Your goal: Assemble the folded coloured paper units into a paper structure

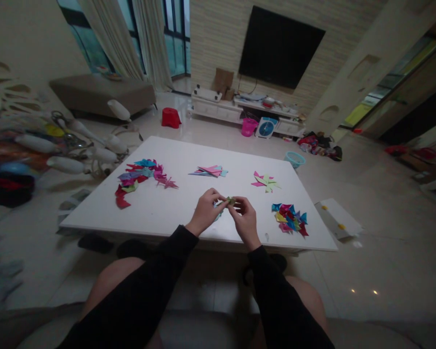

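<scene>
L hand (205, 211) & R hand (246, 218) pinch a small olive folded-paper piece (231, 199) btwn thumbs & fingertips — tips nearly closed on it. Piece sits right in the grip, approx. midway btwn hands; long axis too small to tell — shiny folded-paper pile (289, 218) lies R of grip.

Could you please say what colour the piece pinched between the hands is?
The piece looks olive green, clearest in the head view.

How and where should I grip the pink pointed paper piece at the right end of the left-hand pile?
I'd pinch the pink paper piece lightly by its outer tip, coming in from the right. That tip juts away from the pile over the white tabletop, while its other side seems to sit close against the pile.
</scene>
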### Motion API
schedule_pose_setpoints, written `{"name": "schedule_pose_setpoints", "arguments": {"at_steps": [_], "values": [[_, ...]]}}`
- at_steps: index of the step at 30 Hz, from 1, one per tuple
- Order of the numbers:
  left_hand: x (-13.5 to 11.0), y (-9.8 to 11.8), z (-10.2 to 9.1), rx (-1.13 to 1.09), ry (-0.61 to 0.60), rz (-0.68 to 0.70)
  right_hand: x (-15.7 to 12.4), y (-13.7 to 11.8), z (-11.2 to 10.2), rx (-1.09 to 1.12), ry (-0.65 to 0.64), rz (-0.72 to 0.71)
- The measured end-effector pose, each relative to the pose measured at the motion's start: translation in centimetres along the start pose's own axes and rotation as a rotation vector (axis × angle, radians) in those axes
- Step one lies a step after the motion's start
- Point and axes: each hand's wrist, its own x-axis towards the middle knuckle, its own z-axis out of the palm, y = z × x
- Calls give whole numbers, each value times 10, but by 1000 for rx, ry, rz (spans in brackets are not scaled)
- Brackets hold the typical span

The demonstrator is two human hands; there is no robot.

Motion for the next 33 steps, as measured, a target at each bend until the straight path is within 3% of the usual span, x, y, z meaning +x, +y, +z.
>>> {"name": "schedule_pose_setpoints", "arguments": {"at_steps": [5,11,28,33], "values": [[5,-4,2,-350,-28,-275,1,-3,-1,100,67,45],[15,-6,5,-537,-31,-402,7,-1,-1,69,44,38],[6,-5,4,-628,9,-476,-6,-5,3,-23,-15,30],[11,2,0,-592,-77,-450,-2,-5,5,14,26,72]]}}
